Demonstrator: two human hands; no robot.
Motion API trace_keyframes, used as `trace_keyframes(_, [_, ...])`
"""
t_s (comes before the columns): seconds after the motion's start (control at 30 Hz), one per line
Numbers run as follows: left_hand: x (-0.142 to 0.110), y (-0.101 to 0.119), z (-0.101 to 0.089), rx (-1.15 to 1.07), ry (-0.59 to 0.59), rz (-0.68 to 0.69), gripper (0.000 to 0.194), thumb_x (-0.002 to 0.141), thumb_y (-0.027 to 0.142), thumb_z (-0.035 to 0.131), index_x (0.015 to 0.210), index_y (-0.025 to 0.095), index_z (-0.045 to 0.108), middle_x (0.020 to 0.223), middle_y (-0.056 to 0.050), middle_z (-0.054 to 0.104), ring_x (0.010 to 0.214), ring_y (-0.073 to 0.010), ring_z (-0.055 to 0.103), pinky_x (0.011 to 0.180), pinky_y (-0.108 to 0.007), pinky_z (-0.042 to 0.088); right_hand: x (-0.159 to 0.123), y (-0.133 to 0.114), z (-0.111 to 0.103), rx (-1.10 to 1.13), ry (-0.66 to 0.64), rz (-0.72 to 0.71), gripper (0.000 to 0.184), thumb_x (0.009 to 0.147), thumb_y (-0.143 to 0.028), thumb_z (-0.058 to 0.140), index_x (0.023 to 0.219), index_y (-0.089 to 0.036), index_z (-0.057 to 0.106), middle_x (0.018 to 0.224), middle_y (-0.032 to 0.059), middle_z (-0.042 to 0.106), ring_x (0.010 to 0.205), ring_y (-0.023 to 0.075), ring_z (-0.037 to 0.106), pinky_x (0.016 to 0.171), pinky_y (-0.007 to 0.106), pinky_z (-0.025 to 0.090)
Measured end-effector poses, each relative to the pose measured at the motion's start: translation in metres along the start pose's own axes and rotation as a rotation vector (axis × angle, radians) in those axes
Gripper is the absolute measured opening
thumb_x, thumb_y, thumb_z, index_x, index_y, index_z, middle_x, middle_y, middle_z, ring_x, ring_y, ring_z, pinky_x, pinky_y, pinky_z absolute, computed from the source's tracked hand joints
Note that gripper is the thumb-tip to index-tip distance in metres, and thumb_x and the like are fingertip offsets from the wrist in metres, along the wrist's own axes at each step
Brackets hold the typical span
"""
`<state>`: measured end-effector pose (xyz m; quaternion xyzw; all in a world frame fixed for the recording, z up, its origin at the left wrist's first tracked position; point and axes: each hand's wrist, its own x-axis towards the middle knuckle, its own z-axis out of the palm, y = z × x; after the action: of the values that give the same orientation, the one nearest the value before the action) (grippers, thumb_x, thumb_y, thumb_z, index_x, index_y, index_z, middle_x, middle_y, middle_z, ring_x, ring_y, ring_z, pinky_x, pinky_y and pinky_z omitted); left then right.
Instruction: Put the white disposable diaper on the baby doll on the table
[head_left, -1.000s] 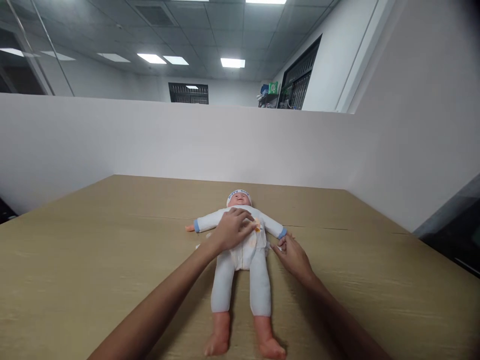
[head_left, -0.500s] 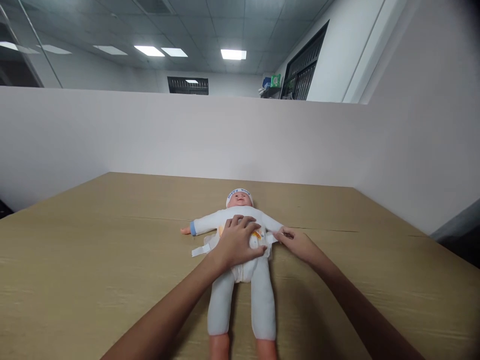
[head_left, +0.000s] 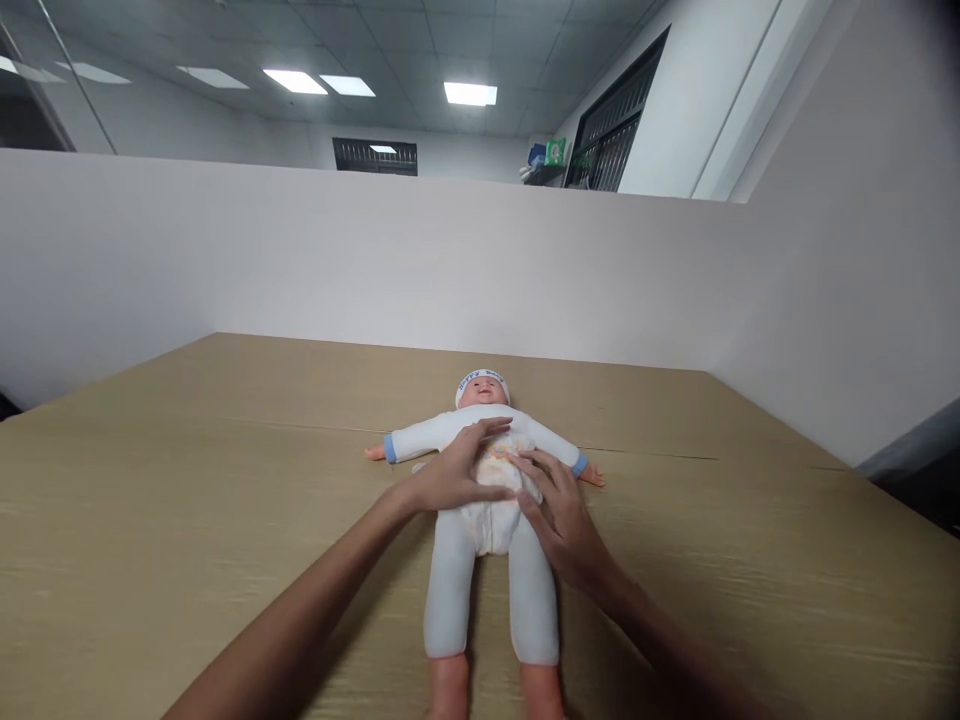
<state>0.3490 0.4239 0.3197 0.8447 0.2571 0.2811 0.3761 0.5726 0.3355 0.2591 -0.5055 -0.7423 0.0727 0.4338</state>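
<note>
A baby doll (head_left: 452,590) in a white suit with blue cuffs and a white headband lies on its back, head away from me, arms spread wide. Around its hips and belly sits a white diaper (head_left: 493,530) with an orange print on the front. My left hand (head_left: 457,472) rests over the left side of the diaper's front, fingers stretched and thumb apart. Against the right side of the diaper is my right hand (head_left: 564,515), its fingers spread and curved. A bit of white tab (head_left: 418,467) shows left of the doll's waist; the right tab is hidden under my right hand.
The doll lies on a broad tan tabletop (head_left: 225,560) with thin seams across it. A low white partition wall (head_left: 360,260) closes off the back, and a wall (head_left: 847,270) rises at the right. Shelved items (head_left: 553,153) show beyond the partition.
My right hand has moved left, from pinching the white tab by the doll's arm to lying spread on the diaper's right side. My left hand has shifted slightly left.
</note>
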Motion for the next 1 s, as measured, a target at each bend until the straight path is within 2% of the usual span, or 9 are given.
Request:
trace_keyframes(0.07, [-0.019, -0.008, -0.011, -0.028, 0.072, -0.019, 0.071, 0.101, 0.051, 0.072, 0.163, 0.028, 0.047, 0.171, -0.012, 0.049, 0.158, -0.033, 0.046, 0.13, -0.05, 0.04, -0.004, -0.007, -0.006, -0.048, -0.01, -0.01, 0.047, 0.114, -0.04, 0.047, 0.16, -0.035, 0.057, 0.158, 0.0088, 0.056, 0.15, 0.0307, 0.05, 0.127, 0.054, 0.041])
trace_keyframes(0.17, [-0.052, -0.03, -0.022, 0.111, 0.247, -0.053, 0.053, 0.109, 0.048, 0.058, 0.157, 0.026, 0.052, 0.164, -0.014, 0.057, 0.152, -0.0324, 0.051, 0.129, -0.051, 0.04, 0.007, -0.023, -0.008, -0.079, 0.03, -0.044, 0.043, 0.114, -0.039, 0.048, 0.154, -0.031, 0.061, 0.151, 0.011, 0.061, 0.143, 0.0322, 0.054, 0.122, 0.054, 0.044])
trace_keyframes(0.3, [-0.088, -0.058, -0.025, 0.427, 0.381, -0.161, 0.04, 0.106, 0.052, 0.057, 0.129, 0.02, 0.063, 0.134, -0.016, 0.072, 0.128, -0.0353, 0.061, 0.116, -0.055, 0.045, 0.037, -0.049, 0.007, -0.074, 0.013, -0.089, 0.021, 0.111, -0.035, 0.054, 0.122, -0.024, 0.068, 0.12, 0.0105, 0.072, 0.115, 0.0298, 0.064, 0.104, 0.047, 0.05])
trace_keyframes(0.43, [-0.099, -0.065, -0.021, 0.58, 0.368, -0.344, 0.033, 0.094, 0.054, 0.066, 0.099, 0.022, 0.061, 0.109, -0.014, 0.072, 0.114, -0.0387, 0.061, 0.104, -0.055, 0.046, 0.065, -0.062, 0.032, -0.202, -0.082, -0.031, 0.017, 0.102, -0.038, 0.066, 0.096, -0.024, 0.059, 0.096, 0.0053, 0.069, 0.094, 0.0272, 0.062, 0.085, 0.04, 0.046])
trace_keyframes(0.53, [-0.095, -0.063, -0.023, 0.405, 0.37, -0.44, 0.028, 0.087, 0.049, 0.071, 0.083, 0.024, 0.056, 0.095, -0.011, 0.069, 0.108, -0.0382, 0.06, 0.097, -0.049, 0.044, 0.076, -0.06, 0.045, -0.304, -0.11, 0.029, 0.025, 0.095, -0.038, 0.071, 0.089, -0.025, 0.051, 0.088, 0.0035, 0.066, 0.086, 0.0261, 0.06, 0.076, 0.037, 0.039])
trace_keyframes(0.63, [-0.085, -0.058, -0.033, 0.216, 0.35, -0.457, 0.036, 0.092, 0.055, 0.061, 0.073, 0.025, 0.052, 0.076, -0.004, 0.06, 0.084, -0.028, 0.058, 0.079, -0.038, 0.043, 0.078, -0.056, 0.05, -0.329, -0.113, 0.048, 0.03, 0.091, -0.038, 0.072, 0.084, -0.026, 0.045, 0.085, 0.0025, 0.064, 0.082, 0.0245, 0.057, 0.071, 0.035, 0.034])
trace_keyframes(0.73, [-0.066, -0.044, -0.039, 0.091, 0.315, -0.405, 0.045, 0.098, 0.061, 0.05, 0.075, 0.023, 0.056, 0.073, 0.001, 0.055, 0.073, -0.0208, 0.052, 0.071, -0.033, 0.039, 0.077, -0.054, 0.048, -0.311, -0.132, 0.044, 0.034, 0.09, -0.041, 0.073, 0.082, -0.026, 0.044, 0.083, 0.0019, 0.062, 0.08, 0.0239, 0.056, 0.07, 0.034, 0.033])
trace_keyframes(0.9, [-0.027, -0.017, -0.02, -0.094, 0.204, -0.283, 0.039, 0.103, 0.051, 0.052, 0.082, 0.021, 0.065, 0.082, 0.0, 0.065, 0.077, -0.019, 0.055, 0.072, -0.032, 0.042, 0.077, -0.048, 0.045, -0.266, -0.205, 0.02, 0.035, 0.096, -0.044, 0.069, 0.079, -0.026, 0.044, 0.084, 0.0021, 0.062, 0.082, 0.0235, 0.055, 0.073, 0.035, 0.035])
trace_keyframes(1.0, [-0.017, -0.019, -0.006, -0.244, 0.229, -0.197, 0.043, 0.107, 0.053, 0.05, 0.079, 0.021, 0.057, 0.082, 0.0, 0.059, 0.08, -0.0187, 0.052, 0.077, -0.033, 0.042, 0.078, -0.043, 0.044, -0.268, -0.209, 0.01, 0.033, 0.106, -0.037, 0.053, 0.077, -0.026, 0.043, 0.083, 0.0035, 0.062, 0.081, 0.0233, 0.055, 0.074, 0.036, 0.035])
